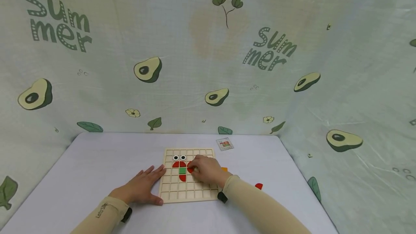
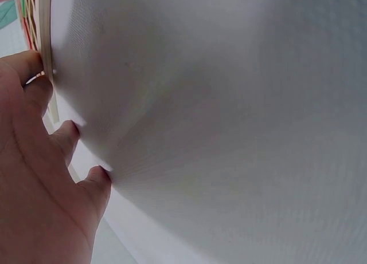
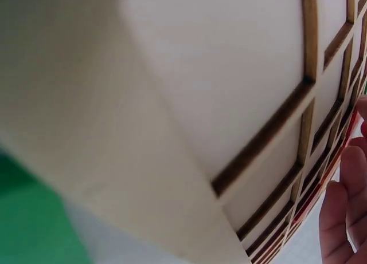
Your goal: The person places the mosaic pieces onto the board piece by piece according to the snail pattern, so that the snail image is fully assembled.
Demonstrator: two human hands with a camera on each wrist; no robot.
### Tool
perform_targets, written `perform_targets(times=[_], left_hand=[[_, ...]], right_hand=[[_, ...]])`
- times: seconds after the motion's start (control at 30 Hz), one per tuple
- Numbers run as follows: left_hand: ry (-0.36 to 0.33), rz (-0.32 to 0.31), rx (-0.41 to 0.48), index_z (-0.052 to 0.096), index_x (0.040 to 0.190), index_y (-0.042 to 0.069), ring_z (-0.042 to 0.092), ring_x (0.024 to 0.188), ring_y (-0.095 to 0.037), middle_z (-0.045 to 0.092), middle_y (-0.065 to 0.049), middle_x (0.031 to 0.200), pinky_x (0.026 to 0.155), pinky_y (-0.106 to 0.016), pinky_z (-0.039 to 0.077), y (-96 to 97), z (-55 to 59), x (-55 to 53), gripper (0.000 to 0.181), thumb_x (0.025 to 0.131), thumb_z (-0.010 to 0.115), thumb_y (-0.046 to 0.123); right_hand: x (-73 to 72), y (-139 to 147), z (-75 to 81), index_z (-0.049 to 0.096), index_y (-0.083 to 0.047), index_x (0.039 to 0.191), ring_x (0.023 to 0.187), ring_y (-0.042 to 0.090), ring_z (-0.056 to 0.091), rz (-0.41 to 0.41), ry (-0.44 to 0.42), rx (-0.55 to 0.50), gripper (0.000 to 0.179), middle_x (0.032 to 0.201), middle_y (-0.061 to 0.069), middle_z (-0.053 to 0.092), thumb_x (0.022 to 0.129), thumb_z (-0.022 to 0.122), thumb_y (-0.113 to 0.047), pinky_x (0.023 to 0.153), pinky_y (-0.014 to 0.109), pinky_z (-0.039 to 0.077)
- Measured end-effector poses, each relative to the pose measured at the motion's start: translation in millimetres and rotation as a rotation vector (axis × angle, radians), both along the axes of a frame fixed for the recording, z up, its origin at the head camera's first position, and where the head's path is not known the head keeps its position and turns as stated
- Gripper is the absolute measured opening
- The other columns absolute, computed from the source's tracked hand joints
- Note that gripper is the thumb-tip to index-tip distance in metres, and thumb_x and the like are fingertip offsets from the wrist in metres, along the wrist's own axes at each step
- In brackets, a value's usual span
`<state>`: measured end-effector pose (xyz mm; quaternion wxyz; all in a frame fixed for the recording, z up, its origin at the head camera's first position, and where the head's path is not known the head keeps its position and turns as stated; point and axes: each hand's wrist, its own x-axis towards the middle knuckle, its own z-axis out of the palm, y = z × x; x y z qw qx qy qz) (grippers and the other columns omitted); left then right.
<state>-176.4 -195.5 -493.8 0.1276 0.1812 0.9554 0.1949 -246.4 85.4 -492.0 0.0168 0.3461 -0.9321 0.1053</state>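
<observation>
- There's your left hand (image 2: 46,178), in from the left, upper fingers right against the wooden board (image 2: 45,23)!
- Green sliver (image 2: 23,3) and red sliver (image 2: 27,35) peek from its grid!
- White tabletop (image 2: 218,126) sweeps away beyond your fingertips!

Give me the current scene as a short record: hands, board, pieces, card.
Left hand: fingers spread, at left edge of gridded board
Right hand: fingertips at a red piece; pinching or pressing unclear
Also on board: two eye pieces, green square, other red pieces
Right of board: orange piece, loose red piece
Picture card: beyond board's far right corner
</observation>
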Motion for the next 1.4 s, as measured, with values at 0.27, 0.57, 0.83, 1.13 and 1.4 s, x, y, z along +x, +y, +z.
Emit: perform_targets(times=[0.27,0.57,0.83,1.13,1.4], left_hand=[[0.002,-0.006,-0.003,0.040,0.153,0.010,0.022,0.146,-0.042,0.032,-0.007,0.160,0.114,-0.066,0.017,-1.5,-3.3,-2.5,0.114,0.062,0.085,0.063],[-0.013,0.007,-0.017,0.039,0.154,0.011,0.019,0.147,-0.041,0.030,-0.006,0.161,0.116,-0.065,0.014,-4.1,-1.0,-2.7,0.115,0.063,0.084,0.065],[-0.016,0.013,-0.012,0.040,0.153,0.011,0.020,0.147,-0.041,0.030,-0.006,0.161,0.116,-0.065,0.014,-6.5,-5.8,-3.3,0.115,0.062,0.085,0.064],[-0.026,0.012,-0.020,0.040,0.154,0.012,0.020,0.147,-0.040,0.030,-0.006,0.161,0.116,-0.064,0.014,-3.1,-7.8,-3.1,0.115,0.062,0.085,0.064],[-0.020,-0.001,-0.011,0.041,0.153,0.011,0.021,0.146,-0.041,0.031,-0.008,0.161,0.115,-0.066,0.015,0.3,-5.4,-3.5,0.114,0.062,0.086,0.062]], right_hand=[[1.6,5.8,7.6,0.076,-0.027,0.110,0.080,0.002,0.055,-0.031,-0.055,-0.017,0.023,0.099,-0.015,0.061,0.089,0.069,-0.020,0.064,0.020,0.048],[2.4,63.2,32.4,0.074,-0.018,0.117,0.078,0.008,0.055,-0.117,-0.134,0.005,0.027,0.103,-0.006,0.066,0.090,0.072,-0.019,0.068,0.026,0.051],[8.0,123.5,24.7,0.074,-0.016,0.114,0.076,0.009,0.052,-0.202,-0.164,0.036,0.028,0.101,-0.006,0.064,0.086,0.074,-0.019,0.071,0.029,0.052],[4.9,127.8,11.8,0.072,-0.018,0.117,0.071,0.006,0.050,-0.165,-0.178,-0.006,0.029,0.106,-0.007,0.060,0.089,0.074,-0.023,0.065,0.023,0.049],[5.7,123.5,8.2,0.073,-0.020,0.116,0.076,0.007,0.051,-0.189,-0.166,0.027,0.026,0.103,-0.010,0.059,0.090,0.073,-0.021,0.072,0.026,0.051]])
